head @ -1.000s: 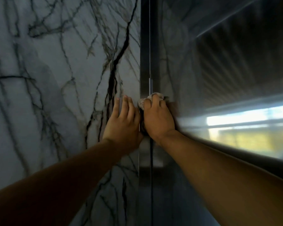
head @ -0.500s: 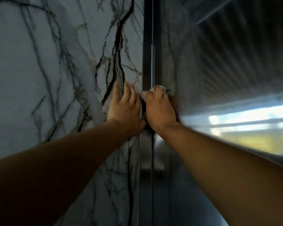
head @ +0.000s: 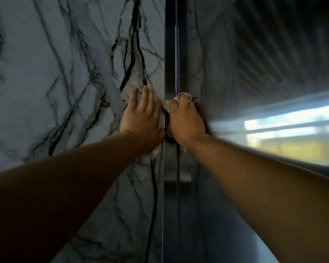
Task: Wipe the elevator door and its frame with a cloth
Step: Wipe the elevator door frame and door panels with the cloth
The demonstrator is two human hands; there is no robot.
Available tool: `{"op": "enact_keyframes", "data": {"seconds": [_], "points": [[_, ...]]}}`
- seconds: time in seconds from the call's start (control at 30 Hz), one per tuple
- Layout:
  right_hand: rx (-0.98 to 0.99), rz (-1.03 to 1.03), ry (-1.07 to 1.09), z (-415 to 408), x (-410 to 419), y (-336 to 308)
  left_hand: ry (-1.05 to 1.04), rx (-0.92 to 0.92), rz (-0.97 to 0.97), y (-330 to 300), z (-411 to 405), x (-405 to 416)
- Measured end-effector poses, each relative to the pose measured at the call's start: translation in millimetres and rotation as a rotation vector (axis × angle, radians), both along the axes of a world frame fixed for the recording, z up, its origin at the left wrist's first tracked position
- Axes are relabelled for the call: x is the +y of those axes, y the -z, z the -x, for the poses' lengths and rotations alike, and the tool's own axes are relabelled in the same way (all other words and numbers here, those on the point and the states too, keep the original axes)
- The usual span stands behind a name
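Observation:
A dark metal elevator frame (head: 170, 54) runs vertically down the middle of the view. To its right is the shiny steel door surface (head: 254, 73), which reflects bright light. My right hand (head: 186, 120) presses a crumpled pale cloth (head: 179, 100) against the frame; only the cloth's top edge shows above my fingers. My left hand (head: 142, 116) lies flat, fingers apart, on the marble wall just left of the frame, almost touching my right hand.
White marble wall (head: 65, 82) with black veins fills the left half. A bright yellow and white reflection (head: 292, 133) shows on the steel at the right. The frame continues down between my forearms.
Both hands have slid upward along the frame together, the cloth still under my right hand. The view has tilted up with them.

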State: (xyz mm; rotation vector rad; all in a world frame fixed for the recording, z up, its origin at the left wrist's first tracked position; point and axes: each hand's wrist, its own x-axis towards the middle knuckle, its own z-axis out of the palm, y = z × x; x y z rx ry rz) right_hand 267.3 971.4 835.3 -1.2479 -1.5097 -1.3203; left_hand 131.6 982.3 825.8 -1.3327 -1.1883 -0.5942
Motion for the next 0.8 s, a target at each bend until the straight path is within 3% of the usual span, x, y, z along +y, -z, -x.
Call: {"op": "enact_keyframes", "data": {"seconds": [0.2,0.4,0.8], "points": [[-0.055,0.006,0.021,-3,-6,27,-0.006,0.011,-0.017,27,4,-5],[0.097,0.047,-0.152,-6,2,74,0.035,0.018,-0.034,54,14,-9],[0.014,0.014,-0.013,-12,4,145,0.06,-0.019,-0.048,103,3,1]]}}
